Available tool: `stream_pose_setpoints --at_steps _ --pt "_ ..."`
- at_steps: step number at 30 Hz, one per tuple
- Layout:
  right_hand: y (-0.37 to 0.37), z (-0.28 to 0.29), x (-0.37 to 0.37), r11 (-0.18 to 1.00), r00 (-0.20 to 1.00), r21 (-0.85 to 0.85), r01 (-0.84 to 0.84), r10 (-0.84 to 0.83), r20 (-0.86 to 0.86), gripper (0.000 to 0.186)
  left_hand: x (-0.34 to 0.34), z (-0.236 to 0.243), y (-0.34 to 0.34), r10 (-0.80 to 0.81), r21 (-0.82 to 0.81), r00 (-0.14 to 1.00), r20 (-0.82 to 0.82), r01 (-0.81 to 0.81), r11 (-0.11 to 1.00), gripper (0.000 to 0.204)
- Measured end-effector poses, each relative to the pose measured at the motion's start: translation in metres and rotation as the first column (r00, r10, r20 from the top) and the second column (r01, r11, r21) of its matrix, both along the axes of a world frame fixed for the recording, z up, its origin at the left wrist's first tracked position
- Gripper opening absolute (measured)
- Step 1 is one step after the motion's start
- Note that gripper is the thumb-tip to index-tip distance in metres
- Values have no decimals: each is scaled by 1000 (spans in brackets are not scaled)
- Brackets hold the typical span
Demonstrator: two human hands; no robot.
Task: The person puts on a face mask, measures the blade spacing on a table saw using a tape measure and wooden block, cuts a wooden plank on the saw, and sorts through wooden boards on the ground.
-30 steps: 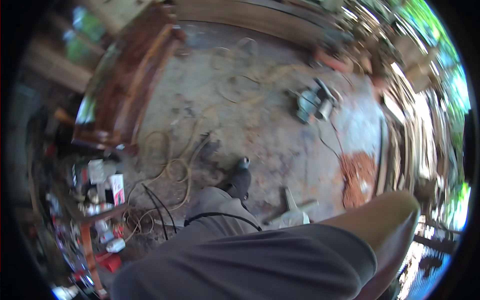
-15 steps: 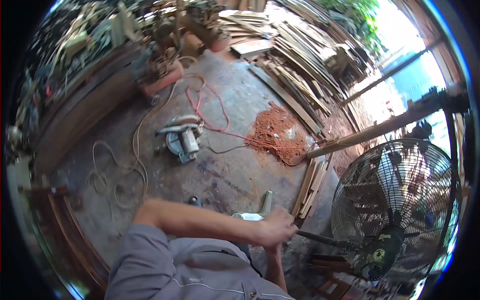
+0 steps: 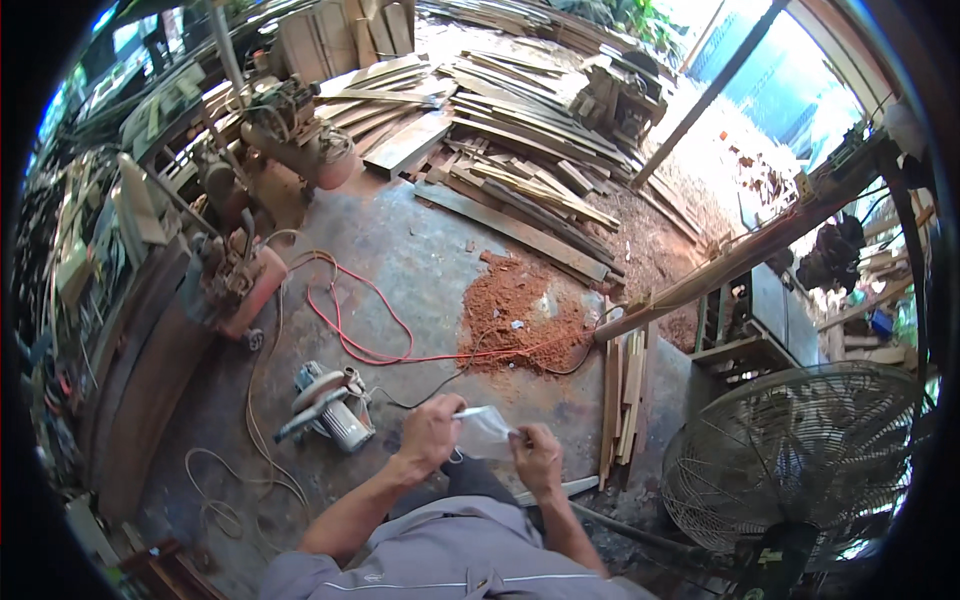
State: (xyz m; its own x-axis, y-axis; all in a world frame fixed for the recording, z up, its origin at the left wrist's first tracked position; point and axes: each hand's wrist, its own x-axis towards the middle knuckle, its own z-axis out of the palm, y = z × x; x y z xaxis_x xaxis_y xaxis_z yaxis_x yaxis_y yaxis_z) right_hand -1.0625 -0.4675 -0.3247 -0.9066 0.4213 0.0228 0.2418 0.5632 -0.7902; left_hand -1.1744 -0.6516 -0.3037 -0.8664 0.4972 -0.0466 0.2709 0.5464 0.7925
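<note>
In the lower middle my left hand [image 3: 428, 436] pinches one end of a thin white piece of material [image 3: 482, 428], too unclear to name for sure, with a small white loop dangling below it. The other end is gripped in my right hand [image 3: 537, 455]. Both hands are in front of my body, above the concrete floor. A circular saw [image 3: 330, 408] lies on the floor left of my left hand. A large black fan [image 3: 775, 450] stands at my right.
An orange sawdust heap [image 3: 515, 315] lies ahead, crossed by red and dark cords [image 3: 365, 355]. Stacked planks [image 3: 510, 225] border the floor. An orange compressor [image 3: 240, 295] is at left. A slanted post [image 3: 735, 255] crosses the right side, and loose boards [image 3: 625, 400] lie beside the fan.
The view has swung toward the planks. My hands, bunched together half a second ago, are now slightly apart with the white material stretched between them.
</note>
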Motion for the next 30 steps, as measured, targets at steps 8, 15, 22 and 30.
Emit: stream_pose_setpoints --at_steps 8,15,22,30 --pt "86 59 -180 989 976 95 -116 131 -174 13 -140 39 46 355 142 929 -107 -339 930 12" --pt "137 69 -272 998 964 62 -14 30 -264 13 -259 34 101 319 225 930 182 -355 907 33" --pt "188 67 -355 999 973 10 37 -34 -227 12 -385 6 211 -83 108 992 -97 93 990 79" --pt "259 79 -409 948 924 -37 317 -317 -214 11 -489 10 301 -124 197 986 114 100 975 13"
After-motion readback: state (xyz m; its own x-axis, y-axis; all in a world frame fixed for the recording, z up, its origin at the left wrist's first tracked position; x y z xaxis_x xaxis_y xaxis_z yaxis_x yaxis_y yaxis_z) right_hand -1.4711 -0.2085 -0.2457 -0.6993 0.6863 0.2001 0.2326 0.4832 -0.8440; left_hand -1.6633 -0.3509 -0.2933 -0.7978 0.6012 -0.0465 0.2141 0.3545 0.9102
